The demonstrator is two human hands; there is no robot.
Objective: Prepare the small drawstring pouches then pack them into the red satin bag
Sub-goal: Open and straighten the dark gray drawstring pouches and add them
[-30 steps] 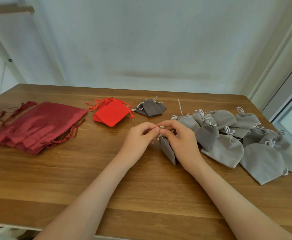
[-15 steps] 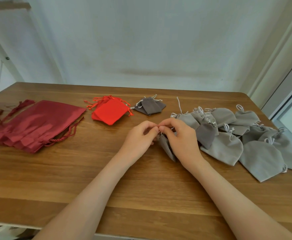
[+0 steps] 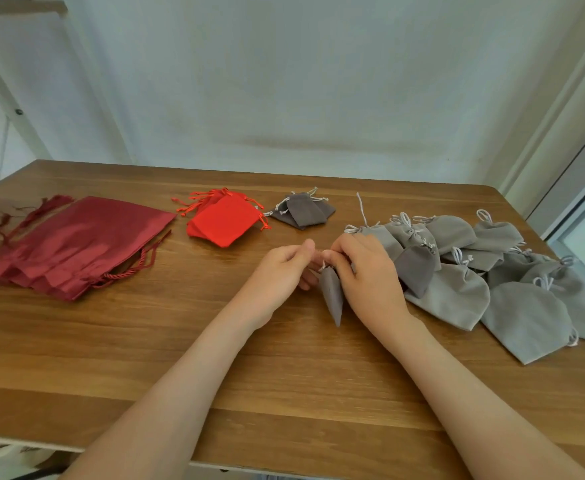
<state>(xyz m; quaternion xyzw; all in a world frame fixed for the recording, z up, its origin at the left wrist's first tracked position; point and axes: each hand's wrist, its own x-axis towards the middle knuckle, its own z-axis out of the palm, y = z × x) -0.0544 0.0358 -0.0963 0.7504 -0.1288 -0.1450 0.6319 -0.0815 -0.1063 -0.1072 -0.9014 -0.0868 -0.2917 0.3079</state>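
Both pinch grey pouch (image 3: 332, 296) top: left hand (image 3: 280, 271), right hand (image 3: 370, 278).

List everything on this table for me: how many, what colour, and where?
satin bags: fanned stack, count unclear, dark red, table's left end
small red pouches: small stack, bright red, beside the satin bags
dark grey pouches: two or three, far side, behind the hands
light grey pouches: heap of roughly ten, right side
lone dark pouch: one, dark grey, lying on that heap
held pouch: one, dark grey, hanging between the hands
table: one, brown wood
left hand: pinches the held pouch's cord
right hand: pinches its top
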